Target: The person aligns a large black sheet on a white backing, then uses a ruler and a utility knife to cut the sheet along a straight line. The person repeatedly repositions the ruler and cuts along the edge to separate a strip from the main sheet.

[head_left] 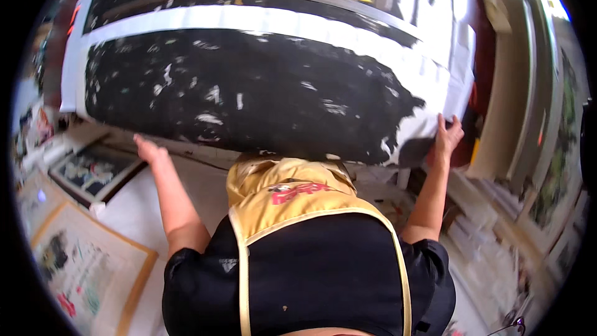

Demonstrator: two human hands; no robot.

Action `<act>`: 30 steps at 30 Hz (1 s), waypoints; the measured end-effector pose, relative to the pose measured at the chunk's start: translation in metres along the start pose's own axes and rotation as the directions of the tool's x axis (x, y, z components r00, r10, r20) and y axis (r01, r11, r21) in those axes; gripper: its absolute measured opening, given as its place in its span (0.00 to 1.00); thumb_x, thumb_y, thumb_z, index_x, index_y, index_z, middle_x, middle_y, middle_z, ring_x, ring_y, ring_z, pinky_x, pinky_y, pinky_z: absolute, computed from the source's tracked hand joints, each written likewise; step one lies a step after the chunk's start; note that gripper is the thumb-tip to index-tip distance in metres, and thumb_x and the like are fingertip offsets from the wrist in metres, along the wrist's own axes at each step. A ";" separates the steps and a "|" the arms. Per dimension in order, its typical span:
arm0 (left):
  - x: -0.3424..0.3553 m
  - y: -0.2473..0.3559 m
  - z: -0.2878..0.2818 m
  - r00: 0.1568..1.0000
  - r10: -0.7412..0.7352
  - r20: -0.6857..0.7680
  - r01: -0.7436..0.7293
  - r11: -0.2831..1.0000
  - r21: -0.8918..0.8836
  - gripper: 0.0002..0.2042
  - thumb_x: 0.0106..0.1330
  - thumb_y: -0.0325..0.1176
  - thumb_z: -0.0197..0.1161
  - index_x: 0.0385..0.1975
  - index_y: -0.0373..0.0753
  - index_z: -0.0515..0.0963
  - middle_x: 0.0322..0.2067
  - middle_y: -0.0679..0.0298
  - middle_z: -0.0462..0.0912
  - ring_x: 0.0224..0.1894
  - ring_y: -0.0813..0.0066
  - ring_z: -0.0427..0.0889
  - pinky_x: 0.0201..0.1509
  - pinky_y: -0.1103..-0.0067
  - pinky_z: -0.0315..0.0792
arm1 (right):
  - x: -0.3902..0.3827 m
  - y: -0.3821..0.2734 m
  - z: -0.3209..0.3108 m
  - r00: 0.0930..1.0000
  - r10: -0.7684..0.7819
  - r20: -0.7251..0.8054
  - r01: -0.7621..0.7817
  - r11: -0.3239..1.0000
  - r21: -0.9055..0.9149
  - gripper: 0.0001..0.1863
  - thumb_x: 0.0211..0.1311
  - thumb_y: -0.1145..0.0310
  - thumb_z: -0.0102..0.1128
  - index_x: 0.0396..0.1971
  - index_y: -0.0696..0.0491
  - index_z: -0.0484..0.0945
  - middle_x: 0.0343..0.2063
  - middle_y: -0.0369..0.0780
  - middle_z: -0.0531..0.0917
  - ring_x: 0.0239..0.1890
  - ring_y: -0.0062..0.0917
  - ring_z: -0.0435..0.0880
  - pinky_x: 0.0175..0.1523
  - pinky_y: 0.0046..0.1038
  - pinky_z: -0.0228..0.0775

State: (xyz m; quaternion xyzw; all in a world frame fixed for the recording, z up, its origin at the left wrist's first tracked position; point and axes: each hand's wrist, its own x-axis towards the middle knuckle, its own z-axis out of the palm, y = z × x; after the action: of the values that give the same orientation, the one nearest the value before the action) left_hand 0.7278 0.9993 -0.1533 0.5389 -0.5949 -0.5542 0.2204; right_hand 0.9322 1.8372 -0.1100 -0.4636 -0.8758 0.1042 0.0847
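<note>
The wide black-and-white sheet point(249, 102) looks like paper from here, its black matt and broken by ragged white flecks. The yellow bib apron point(295, 214) is creased cloth with a faint sheen; the black short-sleeved shirt point(329, 274), matt cloth.

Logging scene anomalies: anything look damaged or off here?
Possibly the black-and-white sheet: white patches break up its black area, whose right edge is ragged near the right hand. That may be intended; no spill stands out.

From where I stand, the head-worn left fisheye looks steeply down from close above the yellow apron point(301, 193), reaching past it to the black-and-white sheet point(249, 93).
</note>
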 end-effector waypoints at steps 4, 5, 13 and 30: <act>-0.015 -0.004 0.011 0.845 -0.493 0.209 0.534 0.806 -0.255 0.33 0.76 0.58 0.47 0.71 0.38 0.63 0.71 0.55 0.65 0.71 0.53 0.64 0.74 0.51 0.57 | -0.025 0.012 -0.008 0.980 0.155 0.124 -0.151 0.988 -0.039 0.49 0.48 0.41 0.75 0.64 0.58 0.70 0.59 0.59 0.72 0.64 0.52 0.68 0.68 0.45 0.63; -0.024 -0.003 0.019 0.822 -0.503 0.268 0.566 0.775 -0.282 0.32 0.76 0.57 0.47 0.71 0.39 0.63 0.70 0.55 0.65 0.71 0.51 0.64 0.74 0.48 0.56 | -0.028 0.004 -0.012 0.974 0.172 0.149 -0.161 0.984 -0.079 0.50 0.48 0.39 0.75 0.65 0.58 0.69 0.61 0.60 0.70 0.66 0.52 0.67 0.69 0.45 0.62; 0.066 -0.019 0.011 0.839 -0.345 0.420 0.435 0.890 -0.137 0.13 0.68 0.39 0.65 0.44 0.38 0.81 0.45 0.61 0.88 0.36 0.67 0.86 0.30 0.74 0.77 | -0.037 0.001 -0.023 0.953 0.149 0.264 -0.193 0.970 0.149 0.36 0.44 0.50 0.82 0.46 0.60 0.80 0.41 0.46 0.85 0.43 0.33 0.84 0.52 0.34 0.75; 0.050 0.004 -0.021 0.894 -0.146 0.423 0.288 0.912 -0.293 0.13 0.77 0.39 0.55 0.49 0.36 0.76 0.45 0.57 0.82 0.48 0.60 0.81 0.52 0.66 0.78 | -0.015 0.013 -0.020 0.987 0.015 0.161 -0.144 0.535 0.833 0.19 0.65 0.63 0.70 0.51 0.59 0.82 0.44 0.38 0.86 0.44 0.23 0.82 0.52 0.26 0.73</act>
State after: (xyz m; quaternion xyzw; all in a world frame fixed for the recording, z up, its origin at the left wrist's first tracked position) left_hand 0.7281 0.9460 -0.1608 0.4332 -0.4543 -0.7684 0.1243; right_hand 0.9556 1.8343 -0.0946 -0.3972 -0.6995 0.5465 0.2330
